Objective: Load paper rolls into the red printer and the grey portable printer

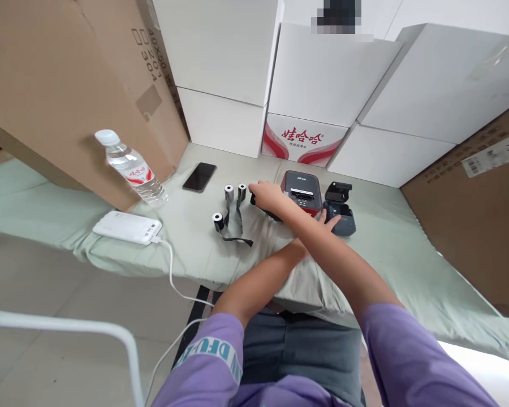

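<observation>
My forearms cross, the right one above the left. My right hand reaches to the left, its fingers closed on a flat black device, mostly hidden under the hand. My left hand lies at the near left side of a small dark portable printer, with two fingers stretched apart against it. That printer's lid is raised, showing its hollow inside. Between and behind the hands stands a larger black and red label printer. Left of my right hand, three small label rolls stand on end with dark strips trailing out.
A phone, a water bottle and a white power bank with a cable lie to the left. White boxes are stacked behind. Cardboard boxes flank the cloth-covered table. A white metal rail is at lower left.
</observation>
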Demonstrator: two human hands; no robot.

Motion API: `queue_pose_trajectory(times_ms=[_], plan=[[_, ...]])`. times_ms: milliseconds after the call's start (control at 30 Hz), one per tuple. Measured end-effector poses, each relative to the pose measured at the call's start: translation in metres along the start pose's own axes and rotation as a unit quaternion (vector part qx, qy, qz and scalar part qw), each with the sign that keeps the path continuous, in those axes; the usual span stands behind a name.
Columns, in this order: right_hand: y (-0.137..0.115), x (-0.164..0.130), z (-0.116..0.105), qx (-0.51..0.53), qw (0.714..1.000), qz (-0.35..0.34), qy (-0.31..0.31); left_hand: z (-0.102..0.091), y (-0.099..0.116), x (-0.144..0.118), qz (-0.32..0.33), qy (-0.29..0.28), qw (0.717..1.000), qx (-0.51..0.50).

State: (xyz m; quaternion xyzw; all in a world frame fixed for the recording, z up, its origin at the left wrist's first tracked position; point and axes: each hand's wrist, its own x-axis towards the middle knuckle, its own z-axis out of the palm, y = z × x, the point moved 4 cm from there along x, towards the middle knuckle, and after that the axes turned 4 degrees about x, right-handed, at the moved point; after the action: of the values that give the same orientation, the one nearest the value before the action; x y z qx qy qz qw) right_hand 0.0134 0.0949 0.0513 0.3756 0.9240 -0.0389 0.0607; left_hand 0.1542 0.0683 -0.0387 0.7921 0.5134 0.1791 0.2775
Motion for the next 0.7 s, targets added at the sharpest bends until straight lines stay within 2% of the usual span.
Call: queue_pose_trajectory(times_ms=[67, 133, 233, 300, 367, 467, 600, 700], plan=[[0.0, 0.004, 0.011, -0.003, 1.0, 0.008, -0.023, -0.001, 0.001, 0.003, -0.013, -0.025, 1.0, -0.013], [0.002, 0.006, 0.016, 0.0, 0.999, 0.019, -0.031, -0.005, 0.004, 0.003, -0.019, -0.026, 0.999, -0.007], [0.001, 0.004, 0.01, 0.008, 1.0, 0.01, 0.024, -0.011, 0.01, -0.001, -0.018, -0.02, 1.0, 0.011], [-0.006, 0.005, 0.002, 0.016, 0.997, -0.023, 0.072, -0.011, 0.011, -0.002, -0.019, -0.024, 0.999, 0.017], [-0.014, 0.011, -0.004, 0.021, 0.995, -0.049, 0.089, -0.01, 0.011, -0.001, -0.023, -0.03, 0.999, 0.025], [-0.022, 0.032, -0.004, 0.028, 0.997, -0.044, 0.057, -0.009, 0.011, 0.001, -0.03, -0.033, 0.998, 0.04], [-0.024, 0.067, 0.001, 0.082, 0.996, -0.008, -0.03, -0.01, 0.012, -0.002, -0.029, -0.032, 0.998, 0.055], [-0.03, 0.083, 0.0, 0.137, 0.988, -0.035, -0.054, -0.013, 0.015, -0.006, -0.031, 0.0, 0.998, 0.061]])
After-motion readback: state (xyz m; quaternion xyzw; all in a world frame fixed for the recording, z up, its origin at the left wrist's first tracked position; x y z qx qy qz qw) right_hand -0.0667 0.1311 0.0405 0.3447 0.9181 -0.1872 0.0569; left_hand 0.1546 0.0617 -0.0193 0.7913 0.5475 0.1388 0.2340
